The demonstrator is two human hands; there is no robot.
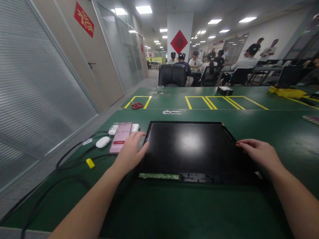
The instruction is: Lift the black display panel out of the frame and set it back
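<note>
A black LCD screen panel (pixel 174 146) lies face up in front of me. Its frame is thin, and a green circuit board strip (pixel 159 176) runs along the left part of the near edge. At the panel's left edge is my left hand (pixel 133 149), thumb and fingers apart; whether the fingertips touch the frame is hard to tell. My right hand (pixel 260 154) is closed in a pinch at the right edge of the panel, with thumb and index finger on the frame.
Left of the panel, a phone (pixel 121 137) showing a timer leans by a white charger, near a white oval case (pixel 103 142), a yellow piece (pixel 90 163) and black cables. Farther back are red scissors (pixel 137 105), a plastic cup (pixel 160 89) and a black box (pixel 225 90). People sit beyond.
</note>
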